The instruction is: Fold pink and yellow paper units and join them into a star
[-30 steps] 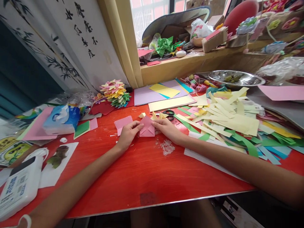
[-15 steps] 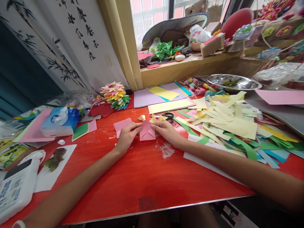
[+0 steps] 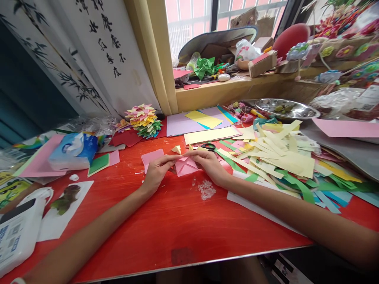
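Observation:
Between my two hands is a small creased piece of pink paper [image 3: 186, 167], held just above the red table. My left hand [image 3: 158, 169] pinches its upper left edge. My right hand [image 3: 209, 163] grips the upper right side, with thumb and fingers pressed together over the top edge. Flat beside my left hand lies a stack of pink paper squares [image 3: 151, 158]. Small folded yellow paper pieces [image 3: 177, 149] sit just beyond the hands. Black-handled scissors [image 3: 209, 146] lie behind my right hand, their blades partly hidden.
A heap of cut paper strips [image 3: 275, 154] spreads over the right side. Behind stand a layered paper model [image 3: 145, 120] and lilac sheets [image 3: 177, 122]. A tissue pack [image 3: 74, 152] and a white device [image 3: 20, 232] are at left, a metal dish [image 3: 287, 109] at back right.
The pink paper's top edge has been brought down under my fingertips, and its lower part now shows wider. My hands have come closer together along that edge. The view has shifted slightly.

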The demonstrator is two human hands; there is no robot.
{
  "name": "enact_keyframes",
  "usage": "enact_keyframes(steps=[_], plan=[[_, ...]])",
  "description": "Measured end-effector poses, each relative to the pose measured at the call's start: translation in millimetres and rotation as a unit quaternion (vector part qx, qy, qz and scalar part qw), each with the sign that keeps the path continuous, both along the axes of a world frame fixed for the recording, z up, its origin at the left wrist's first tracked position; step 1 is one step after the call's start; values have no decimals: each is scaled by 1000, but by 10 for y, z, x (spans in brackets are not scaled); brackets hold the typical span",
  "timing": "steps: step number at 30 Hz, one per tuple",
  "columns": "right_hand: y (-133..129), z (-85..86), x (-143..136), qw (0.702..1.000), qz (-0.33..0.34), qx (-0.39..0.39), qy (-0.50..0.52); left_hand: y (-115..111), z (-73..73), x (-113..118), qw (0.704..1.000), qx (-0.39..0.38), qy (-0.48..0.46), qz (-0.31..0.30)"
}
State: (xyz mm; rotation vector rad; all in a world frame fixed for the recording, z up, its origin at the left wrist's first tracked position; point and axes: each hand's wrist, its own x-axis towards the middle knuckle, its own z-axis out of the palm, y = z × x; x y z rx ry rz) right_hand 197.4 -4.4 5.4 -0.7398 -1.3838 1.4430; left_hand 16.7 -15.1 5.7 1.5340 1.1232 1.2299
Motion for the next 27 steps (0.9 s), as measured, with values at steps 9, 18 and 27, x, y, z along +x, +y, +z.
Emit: enact_keyframes(steps=[9,18,27], plan=[[5,26,2,999,-28,7,-30,-69,52,17,995,48,76,-32],[-5,-26,26,993,-2,88,-80,-42,59,47,993,16,109,-41],[53,-80,17,989,-12,49,-139,9,-9,38,996,-37,80,-18]])
